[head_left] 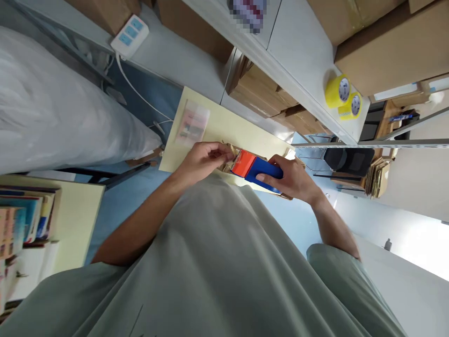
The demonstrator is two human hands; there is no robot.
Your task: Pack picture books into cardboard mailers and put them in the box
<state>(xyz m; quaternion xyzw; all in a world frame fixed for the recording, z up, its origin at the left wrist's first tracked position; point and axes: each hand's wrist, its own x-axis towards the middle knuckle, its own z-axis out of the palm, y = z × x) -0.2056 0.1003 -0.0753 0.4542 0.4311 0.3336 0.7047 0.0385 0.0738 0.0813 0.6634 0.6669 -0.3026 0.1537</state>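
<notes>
My right hand (293, 180) is wrapped round the blue end of a blue and orange-red box-shaped object (261, 172), thumb on top. Its orange-red end points left, towards my left hand (207, 161). The fingers of my left hand are pinched together by brown, crumpled-looking cardboard (229, 150) near that end. What they hold, if anything, is too small to make out. More brown cardboard shows beneath and around the object, on a pale yellow tabletop (242, 122). A flat, clear-wrapped pinkish packet (192, 122) lies on the tabletop beyond my left hand.
Two yellow tape rolls (337, 91) stand on a white shelf (298, 51) at the upper right. Cardboard boxes (263, 89) sit below it. A white power strip (129, 36) with a cable lies upper left, by a large white sack (63, 107). Books (26, 217) fill the lower left.
</notes>
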